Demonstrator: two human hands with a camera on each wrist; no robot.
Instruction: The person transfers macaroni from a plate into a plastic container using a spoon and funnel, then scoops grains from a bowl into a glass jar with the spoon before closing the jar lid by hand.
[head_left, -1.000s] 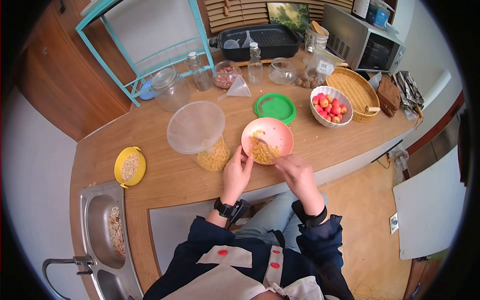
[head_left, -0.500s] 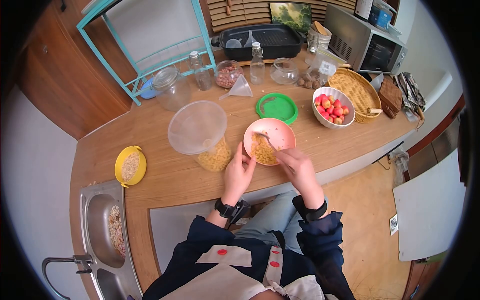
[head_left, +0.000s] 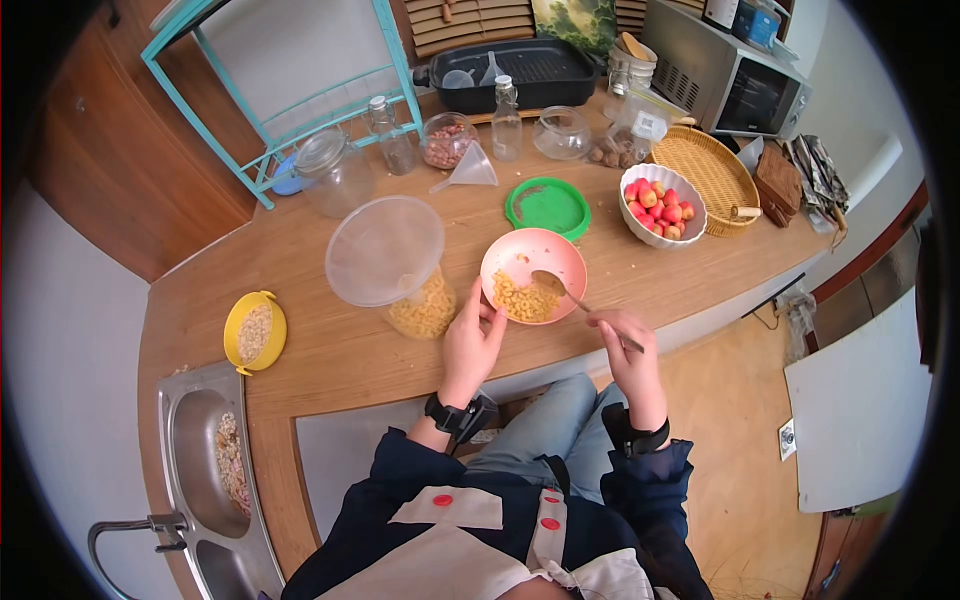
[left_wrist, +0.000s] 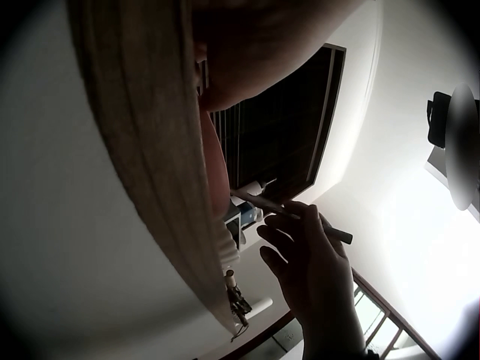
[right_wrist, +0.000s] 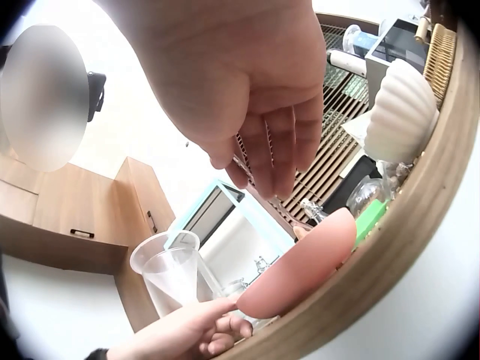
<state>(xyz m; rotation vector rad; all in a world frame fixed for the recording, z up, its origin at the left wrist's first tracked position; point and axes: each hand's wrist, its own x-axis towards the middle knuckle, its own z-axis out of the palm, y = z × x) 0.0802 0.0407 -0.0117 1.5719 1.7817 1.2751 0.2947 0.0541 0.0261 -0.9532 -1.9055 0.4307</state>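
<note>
A pink bowl with yellow pieces in its near part stands by the counter's front edge. My left hand touches the bowl's left side, fingers along the rim; the right wrist view shows this hand against the pink bowl. In my right hand, right of the bowl, is a spoon, pinched by the handle, its head over the yellow pieces. The left wrist view shows the right hand gripping the spoon handle.
A clear tub of yellow pieces stands left of the bowl. Behind are a green lid, a funnel and glass jars. A white bowl of red fruit is at the right, a yellow bowl at the left, near the sink.
The right hand has drawn back to the right and turned, with the spoon. The spoon's head has moved right inside the bowl. My left hand stays at the rim.
</note>
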